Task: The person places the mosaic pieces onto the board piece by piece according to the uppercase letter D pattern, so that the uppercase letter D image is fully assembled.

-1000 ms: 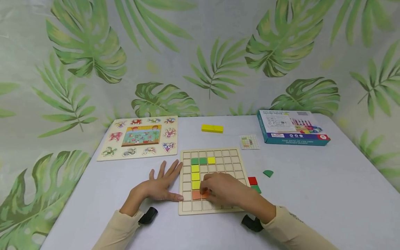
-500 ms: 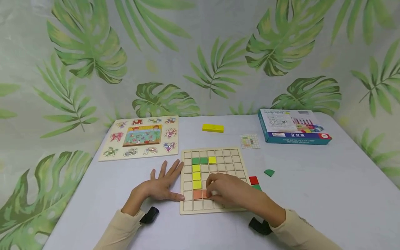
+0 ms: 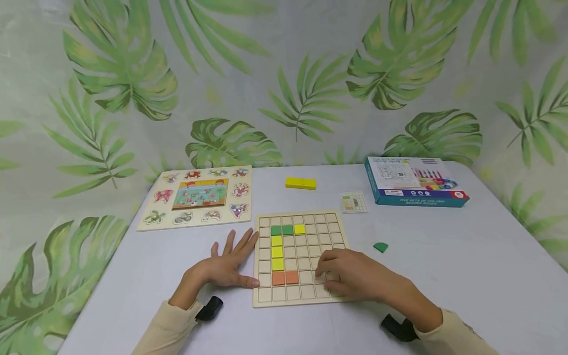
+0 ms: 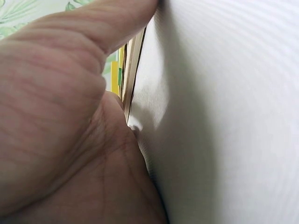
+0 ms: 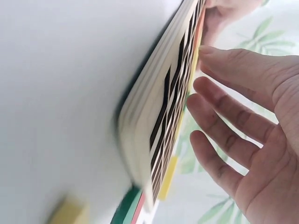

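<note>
A wooden grid board (image 3: 319,236) lies on the white table. In its cells are two green tiles (image 3: 276,230), several yellow tiles (image 3: 277,252) and two orange tiles (image 3: 291,277) side by side in a lower row. My left hand (image 3: 228,266) lies flat with spread fingers, thumb and fingertips at the board's left edge. Over the board's lower right part hovers my right hand (image 3: 355,276), its fingers loosely bent and nothing between them. In the right wrist view, green and red pieces (image 5: 125,205) show beside the board; the right hand hides them in the head view.
A green quarter-circle piece (image 3: 380,247) lies right of the board. Behind it are a small pattern card (image 3: 354,202) and a yellow block (image 3: 301,183). A sea-animal puzzle board (image 3: 148,202) is at the back left, a boxed set (image 3: 417,182) at the back right.
My right hand has let go of the second orange tile, which now lies in its cell, and has moved right across the board. The left hand has stayed in place.
</note>
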Action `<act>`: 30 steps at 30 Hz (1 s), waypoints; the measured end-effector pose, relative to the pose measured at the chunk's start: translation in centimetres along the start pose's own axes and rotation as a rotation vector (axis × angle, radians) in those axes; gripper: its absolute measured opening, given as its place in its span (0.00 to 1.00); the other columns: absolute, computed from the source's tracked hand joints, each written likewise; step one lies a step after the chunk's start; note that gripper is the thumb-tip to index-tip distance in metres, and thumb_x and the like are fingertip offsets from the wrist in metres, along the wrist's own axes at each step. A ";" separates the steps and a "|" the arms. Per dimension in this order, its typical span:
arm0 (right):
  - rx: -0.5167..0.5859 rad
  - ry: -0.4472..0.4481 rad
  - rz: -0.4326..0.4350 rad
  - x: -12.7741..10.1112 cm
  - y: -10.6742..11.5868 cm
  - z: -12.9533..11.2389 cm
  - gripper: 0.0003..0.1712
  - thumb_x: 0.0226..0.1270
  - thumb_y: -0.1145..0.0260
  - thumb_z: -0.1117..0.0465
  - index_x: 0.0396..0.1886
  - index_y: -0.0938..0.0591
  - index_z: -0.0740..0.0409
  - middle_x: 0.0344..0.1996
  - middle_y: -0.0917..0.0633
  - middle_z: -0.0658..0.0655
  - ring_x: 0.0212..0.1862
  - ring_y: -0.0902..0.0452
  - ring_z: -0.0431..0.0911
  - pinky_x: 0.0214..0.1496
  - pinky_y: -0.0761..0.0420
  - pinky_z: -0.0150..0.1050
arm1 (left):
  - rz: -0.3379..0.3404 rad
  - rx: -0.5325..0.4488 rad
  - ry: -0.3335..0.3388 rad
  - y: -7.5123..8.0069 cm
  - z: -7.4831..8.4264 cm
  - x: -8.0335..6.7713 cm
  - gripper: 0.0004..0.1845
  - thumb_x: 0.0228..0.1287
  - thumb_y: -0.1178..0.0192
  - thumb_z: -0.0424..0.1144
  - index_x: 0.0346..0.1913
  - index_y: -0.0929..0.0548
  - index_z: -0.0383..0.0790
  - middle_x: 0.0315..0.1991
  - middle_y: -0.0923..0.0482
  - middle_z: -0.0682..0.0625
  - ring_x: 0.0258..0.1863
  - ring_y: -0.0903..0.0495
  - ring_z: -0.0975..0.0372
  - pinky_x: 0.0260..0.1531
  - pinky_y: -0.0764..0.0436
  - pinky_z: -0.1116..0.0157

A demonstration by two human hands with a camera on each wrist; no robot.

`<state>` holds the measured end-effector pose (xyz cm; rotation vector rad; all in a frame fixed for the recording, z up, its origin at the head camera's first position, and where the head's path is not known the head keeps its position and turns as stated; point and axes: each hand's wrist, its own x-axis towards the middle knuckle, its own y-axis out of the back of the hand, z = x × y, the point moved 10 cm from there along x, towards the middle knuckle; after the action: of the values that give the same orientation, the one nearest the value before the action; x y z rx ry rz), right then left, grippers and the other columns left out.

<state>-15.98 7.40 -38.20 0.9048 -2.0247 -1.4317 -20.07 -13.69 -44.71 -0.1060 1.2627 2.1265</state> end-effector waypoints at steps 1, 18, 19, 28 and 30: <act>0.002 -0.021 -0.010 -0.3 0.0 0.4 0.09 0.63 0.29 0.59 0.43 0.12 0.46 0.43 0.16 0.40 0.48 0.21 0.38 0.53 0.19 0.41 | -0.005 0.002 0.001 -0.1 0.0 0.0 0.64 0.55 0.32 0.65 0.82 0.64 0.49 0.82 0.76 0.48 0.77 0.84 0.41 0.65 0.77 0.29; 0.043 -0.193 -0.067 -5.5 1.3 4.7 0.14 0.61 0.26 0.58 0.46 0.14 0.39 0.48 0.17 0.39 0.51 0.21 0.40 0.54 0.18 0.46 | 0.012 -0.004 0.001 0.1 0.1 -0.2 0.64 0.56 0.31 0.63 0.82 0.64 0.48 0.82 0.75 0.47 0.77 0.82 0.40 0.64 0.76 0.28; 0.043 -0.202 -0.076 -5.8 1.2 4.9 0.14 0.61 0.26 0.56 0.46 0.14 0.38 0.48 0.17 0.39 0.50 0.21 0.40 0.54 0.18 0.46 | 0.013 -0.004 -0.002 0.1 0.1 -0.1 0.64 0.56 0.31 0.63 0.82 0.64 0.48 0.82 0.75 0.47 0.77 0.83 0.40 0.64 0.76 0.28; 0.075 -0.288 -0.132 -8.4 0.8 6.6 0.16 0.57 0.24 0.47 0.46 0.14 0.33 0.46 0.17 0.35 0.47 0.23 0.37 0.53 0.17 0.46 | 0.009 -0.011 -0.012 0.1 0.1 0.0 0.64 0.56 0.31 0.63 0.82 0.64 0.49 0.82 0.76 0.48 0.77 0.84 0.40 0.64 0.76 0.28; 0.077 -0.304 -0.147 -8.8 0.5 6.9 0.15 0.56 0.23 0.46 0.44 0.14 0.31 0.46 0.18 0.35 0.46 0.23 0.37 0.53 0.17 0.46 | 0.010 -0.015 -0.015 0.1 0.1 0.0 0.64 0.56 0.31 0.62 0.82 0.64 0.48 0.82 0.76 0.47 0.77 0.83 0.40 0.64 0.76 0.27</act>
<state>-15.27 18.45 -40.19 0.9308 -2.2879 -1.6655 -20.09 -13.61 -44.61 -0.0902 1.2414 2.1414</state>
